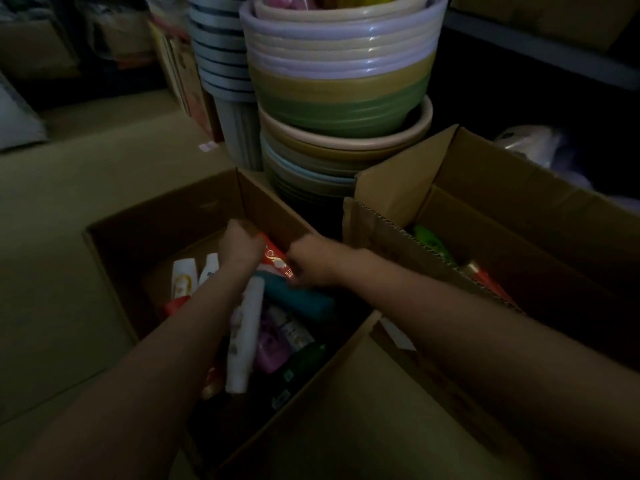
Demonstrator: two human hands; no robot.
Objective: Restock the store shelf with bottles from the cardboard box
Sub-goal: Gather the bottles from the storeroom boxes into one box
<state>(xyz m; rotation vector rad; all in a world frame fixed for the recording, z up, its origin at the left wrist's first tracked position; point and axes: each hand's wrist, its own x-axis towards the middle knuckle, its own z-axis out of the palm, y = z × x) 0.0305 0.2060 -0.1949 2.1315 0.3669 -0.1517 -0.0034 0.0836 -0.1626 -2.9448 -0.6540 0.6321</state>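
- Head view, dim light: I look down into an open cardboard box on the floor, its flaps folded outward.
- Behind the box rises a tall stack of plastic basins in lilac, cream, yellow and green; a stack of grey baskets stands just left of it.
- A second open box sits to the right, touching or nearly touching the first, with a green bottle and a red-capped item inside.
- Both forearms reach across the near flap and cover part of the contents.
- The first box holds a jumble of bottles lying down: a white bottle with its long axis running from near me toward the far wall, a teal bottle lying crosswise, a purple one, a dark green one, and two white bottles at the left side.
- A red bottle with white lettering lies tilted at the far corner, between my hands, its long axis slanting from far-left to near-right.
- My left hand has its fingers curled at the red bottle's upper end; I cannot tell whether it truly grasps it.
- My right hand is blurred, fingers curled against the bottle's lower end; the grip is unclear.
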